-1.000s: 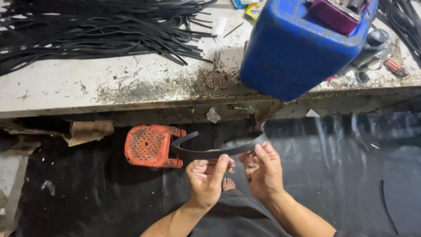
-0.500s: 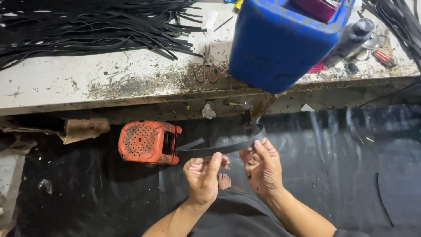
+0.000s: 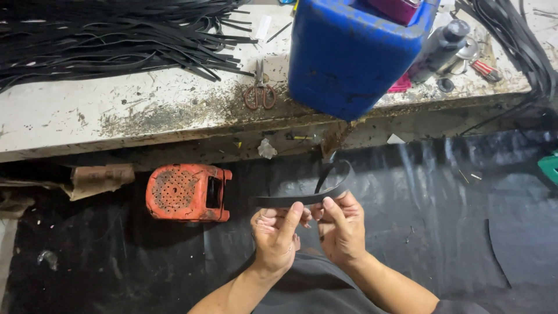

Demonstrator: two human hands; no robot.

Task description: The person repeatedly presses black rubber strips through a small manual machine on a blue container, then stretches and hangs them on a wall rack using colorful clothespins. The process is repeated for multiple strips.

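Both hands grip one black strip (image 3: pixel 302 199) in front of the torso, over the black sheet on the floor (image 3: pixel 442 197). The left hand (image 3: pixel 278 235) pinches it between thumb and fingers near its left end; the right hand (image 3: pixel 342 228) pinches it just beside, toward the middle. The strip's long axis runs left to right, and its right part curls up and back in a loop above the right hand. On the table (image 3: pixel 116 110): one pile of black strips (image 3: pixel 110 35), one pair of scissors (image 3: pixel 259 90), one blue jerrycan (image 3: pixel 349 52). One orange casing (image 3: pixel 187 192) lies on the floor, left of the hands.
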